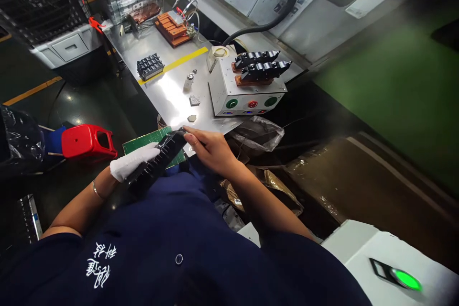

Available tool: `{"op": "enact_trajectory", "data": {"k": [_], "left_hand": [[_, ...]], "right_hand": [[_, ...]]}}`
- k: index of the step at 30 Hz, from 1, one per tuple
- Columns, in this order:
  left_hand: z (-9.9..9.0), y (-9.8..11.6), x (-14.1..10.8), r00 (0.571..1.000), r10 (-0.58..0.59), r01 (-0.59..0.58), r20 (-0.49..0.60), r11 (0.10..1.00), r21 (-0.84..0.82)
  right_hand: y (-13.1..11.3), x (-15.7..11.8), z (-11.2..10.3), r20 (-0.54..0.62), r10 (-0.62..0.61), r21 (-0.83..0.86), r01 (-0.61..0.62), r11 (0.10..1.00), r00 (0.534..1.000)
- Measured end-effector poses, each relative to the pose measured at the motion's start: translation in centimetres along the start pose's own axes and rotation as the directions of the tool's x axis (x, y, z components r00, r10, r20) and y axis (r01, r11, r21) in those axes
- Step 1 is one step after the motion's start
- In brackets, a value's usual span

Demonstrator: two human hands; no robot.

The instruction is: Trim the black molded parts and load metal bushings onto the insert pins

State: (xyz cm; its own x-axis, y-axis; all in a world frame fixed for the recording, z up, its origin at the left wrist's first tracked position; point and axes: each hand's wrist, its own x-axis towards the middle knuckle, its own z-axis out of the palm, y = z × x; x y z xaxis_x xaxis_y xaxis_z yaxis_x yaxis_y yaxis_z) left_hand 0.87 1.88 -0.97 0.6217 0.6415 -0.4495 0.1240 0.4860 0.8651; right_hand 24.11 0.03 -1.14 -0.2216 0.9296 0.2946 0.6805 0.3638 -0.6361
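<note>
My left hand [133, 162], in a white glove, is closed on a long black ribbed part [158, 160] held slantwise in front of my chest. At the upper end of that part is my bare right hand [211, 149], its fingertips pressed together on the tip; whether they pinch a smaller piece is too small to tell. Under the part lies a green mat [143, 141] at the table's near edge. Two similar black parts [265, 71] sit on copper-coloured holders on top of a white control box [247, 98].
On the metal table [125, 50] stand black parts in a block [149, 67], a small bottle [188, 82], and an orange fixture [174, 28] with hoses. A red stool [88, 142] is left; plastic bags [260, 133] hang right.
</note>
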Motion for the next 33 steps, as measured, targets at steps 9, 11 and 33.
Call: {"op": "enact_trajectory", "data": {"k": [9,11,33], "left_hand": [[-0.7,-4.5,0.9,0.636,0.685,-0.218,-0.355,0.601,0.769],[-0.7,-5.0,0.5,0.611,0.746,-0.254,-0.266,0.502,0.826],[0.5,-3.4,0.3,0.852,0.402,-0.264,-0.335,0.883,0.387]], "right_hand": [[-0.1,0.2,-1.5,-0.015,-0.286,-0.208,0.277,0.938,0.958],[-0.1,0.2,-1.6,0.06,-0.312,-0.266,0.316,0.911,0.948],[0.5,0.2,-0.9,0.129,-0.456,-0.106,0.469,0.877,0.881]]}}
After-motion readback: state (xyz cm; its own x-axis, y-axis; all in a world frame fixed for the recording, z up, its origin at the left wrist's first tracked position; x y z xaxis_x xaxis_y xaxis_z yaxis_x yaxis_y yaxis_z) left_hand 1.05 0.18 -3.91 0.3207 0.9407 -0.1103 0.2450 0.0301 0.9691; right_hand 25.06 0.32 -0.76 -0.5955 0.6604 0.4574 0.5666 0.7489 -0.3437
